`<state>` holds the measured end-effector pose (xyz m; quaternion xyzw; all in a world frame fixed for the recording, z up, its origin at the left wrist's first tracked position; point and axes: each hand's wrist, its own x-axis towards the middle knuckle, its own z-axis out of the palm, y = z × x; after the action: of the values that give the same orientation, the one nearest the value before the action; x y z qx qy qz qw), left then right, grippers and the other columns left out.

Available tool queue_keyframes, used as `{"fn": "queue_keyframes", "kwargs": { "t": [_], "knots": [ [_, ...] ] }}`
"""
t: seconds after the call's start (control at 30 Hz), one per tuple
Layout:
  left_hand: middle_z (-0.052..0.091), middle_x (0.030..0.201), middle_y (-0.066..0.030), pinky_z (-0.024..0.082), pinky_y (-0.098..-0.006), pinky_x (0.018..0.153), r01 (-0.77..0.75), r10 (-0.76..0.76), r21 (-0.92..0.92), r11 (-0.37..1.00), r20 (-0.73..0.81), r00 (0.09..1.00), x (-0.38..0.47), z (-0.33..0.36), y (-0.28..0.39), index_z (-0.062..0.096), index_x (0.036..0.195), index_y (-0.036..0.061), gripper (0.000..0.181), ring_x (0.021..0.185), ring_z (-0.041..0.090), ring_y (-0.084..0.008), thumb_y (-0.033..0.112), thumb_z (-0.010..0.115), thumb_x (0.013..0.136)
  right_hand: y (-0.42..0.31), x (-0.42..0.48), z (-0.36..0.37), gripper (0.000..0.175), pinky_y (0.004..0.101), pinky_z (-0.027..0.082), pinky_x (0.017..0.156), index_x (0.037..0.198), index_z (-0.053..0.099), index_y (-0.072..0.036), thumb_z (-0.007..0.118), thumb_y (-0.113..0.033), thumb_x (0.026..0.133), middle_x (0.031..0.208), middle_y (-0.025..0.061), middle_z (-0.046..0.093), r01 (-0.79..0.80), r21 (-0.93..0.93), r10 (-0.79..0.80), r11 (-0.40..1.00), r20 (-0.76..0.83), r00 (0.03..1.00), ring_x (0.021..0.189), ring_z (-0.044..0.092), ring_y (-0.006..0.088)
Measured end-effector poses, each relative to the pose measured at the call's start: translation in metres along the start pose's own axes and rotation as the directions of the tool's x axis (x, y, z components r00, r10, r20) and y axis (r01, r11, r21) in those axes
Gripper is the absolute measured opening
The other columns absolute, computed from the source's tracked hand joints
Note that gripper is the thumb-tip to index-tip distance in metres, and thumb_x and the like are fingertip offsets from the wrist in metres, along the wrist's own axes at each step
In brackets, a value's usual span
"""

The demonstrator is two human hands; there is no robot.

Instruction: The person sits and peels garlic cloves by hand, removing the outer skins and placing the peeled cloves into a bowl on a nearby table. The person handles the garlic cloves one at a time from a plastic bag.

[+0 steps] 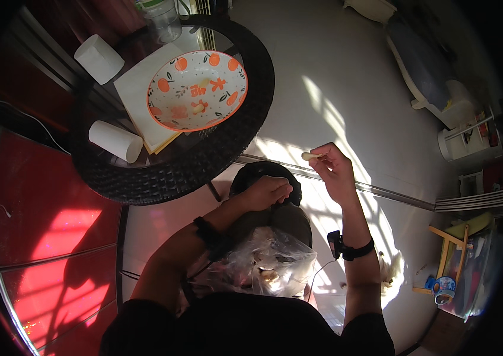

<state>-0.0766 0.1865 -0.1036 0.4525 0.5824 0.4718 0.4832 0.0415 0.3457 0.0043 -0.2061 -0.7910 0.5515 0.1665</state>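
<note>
Between the thumb and fingers of my right hand (332, 171) is a small pale piece that looks like a peeled garlic clove (310, 156), raised above the sunlit floor. My left hand (270, 192) is curled over a dark rounded object (260, 169); whether anything sits inside its fingers is hidden. Close to my body, a clear plastic bag (296, 262) holds pale pieces that I cannot make out well. To the upper left, an oval plate (167, 95) with an orange rim and printed fruit carries a pale clove (198, 108) and another small pale piece (204, 82).
The plate stands on a round glass-topped table with a black woven rim (262, 89). Two white paper rolls (115, 141), papers (133, 95) and a clear jar (164, 24) share it. A white furry animal (391, 271) is right of my arm, near a wooden-framed chair (449, 240).
</note>
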Motion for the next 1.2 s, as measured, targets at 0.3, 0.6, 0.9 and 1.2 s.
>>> {"fn": "queue_keyframes", "kwargs": {
  "t": [0.3,0.6,0.9,1.2],
  "knots": [
    [0.065,0.079,-0.014,0.051,-0.0372,0.068,-0.256,0.259,0.4,0.88,0.048,0.965,0.006,0.009,-0.007,0.053,0.106,0.0008,0.018,0.07,0.064,-0.0289,0.004,0.043,0.09,-0.127,0.098,0.071,0.016,0.0274,0.048,0.065,0.102,0.065,-0.003,0.066,-0.008,0.087,0.081,0.0057,0.068,0.443,-0.216,-0.397,0.87,0.226,0.89,0.07,0.061,0.0121],
    [0.068,0.086,-0.0174,0.05,-0.0423,0.073,-0.161,0.159,0.397,0.903,0.037,0.987,0.007,0.009,-0.01,0.055,0.11,0.0023,0.024,0.082,0.066,-0.0346,0.001,0.049,0.087,-0.108,0.033,0.043,0.026,0.025,0.048,0.063,0.112,0.066,-0.009,0.067,-0.01,0.087,0.089,0.0027,0.069,0.401,-0.113,-0.397,0.909,0.051,0.916,0.069,0.058,0.0094],
    [0.047,0.142,-0.0131,0.042,-0.0323,0.1,-0.2,0.228,0.239,0.95,-0.096,0.969,0.002,0.003,-0.006,0.05,0.136,0.0105,0.043,0.125,0.049,-0.0258,0.013,0.056,0.093,-0.065,-0.169,0.029,0.011,0.0328,0.052,0.073,0.098,0.067,-0.004,0.065,-0.008,0.088,0.089,0.008,0.069,0.044,-0.087,0.002,0.995,0.47,0.883,0.08,0.066,0.0233],
    [0.059,0.125,-0.0098,0.048,-0.0361,0.087,-0.442,0.382,0.49,0.752,0.224,0.897,-0.118,0.014,0.095,0.065,0.111,0.0082,0.023,0.104,0.06,-0.0261,0.01,0.061,0.088,-0.046,-0.215,0.056,0.022,0.0402,0.053,0.065,0.11,0.062,-0.009,0.055,-0.012,0.09,0.082,0.0122,0.067,0.16,-0.445,0.167,0.881,0.61,0.775,0.074,0.067,0.0326]
  ]
}}
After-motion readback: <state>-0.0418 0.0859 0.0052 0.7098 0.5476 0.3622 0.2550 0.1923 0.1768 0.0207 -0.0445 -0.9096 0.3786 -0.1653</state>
